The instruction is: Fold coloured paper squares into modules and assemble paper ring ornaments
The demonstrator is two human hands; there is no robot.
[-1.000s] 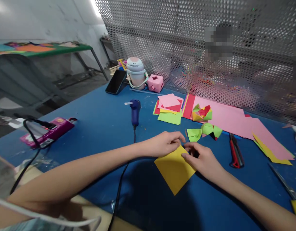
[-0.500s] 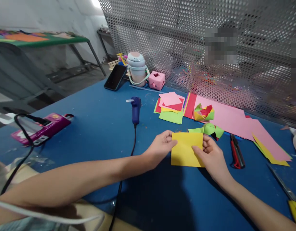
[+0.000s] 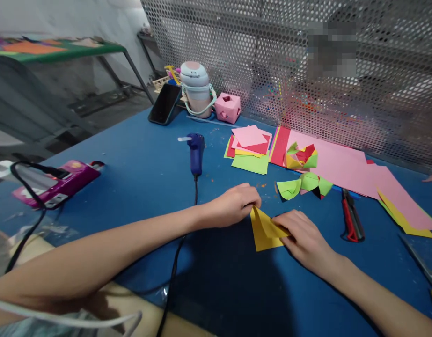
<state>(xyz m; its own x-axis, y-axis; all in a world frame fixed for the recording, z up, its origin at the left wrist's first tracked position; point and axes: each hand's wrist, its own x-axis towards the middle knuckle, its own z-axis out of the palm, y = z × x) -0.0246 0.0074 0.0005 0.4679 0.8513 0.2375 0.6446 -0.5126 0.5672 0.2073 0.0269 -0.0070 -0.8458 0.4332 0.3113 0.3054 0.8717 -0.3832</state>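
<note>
A yellow paper sheet (image 3: 265, 232) is held between my two hands above the blue table, its upper part bent over toward a diagonal. My left hand (image 3: 238, 204) pinches its upper left corner, the fingers closed. On the right side my right hand (image 3: 303, 236) grips the paper, with its fingers on top and the thumb beneath. Just beyond my hands lie folded green paper pieces (image 3: 309, 183) and a folded cup-like piece (image 3: 301, 156) in red, yellow and green. Square paper sheets (image 3: 251, 142) in pink, red, yellow and green are stacked farther back.
A blue glue gun (image 3: 196, 154) stands left of centre, its black cord running toward me. A purple power strip (image 3: 63, 182) lies far left. Rightward are a red cutter knife (image 3: 352, 216) and scissors (image 3: 421, 267). A phone (image 3: 164, 104), a bottle (image 3: 197, 91) and a pink paper cube (image 3: 228, 107) stand behind.
The yellow sheet was flat and facing me; now it is bent over diagonally. My left hand has turned knuckles-up, and my right hand has closed over the right side. The view has shifted slightly.
</note>
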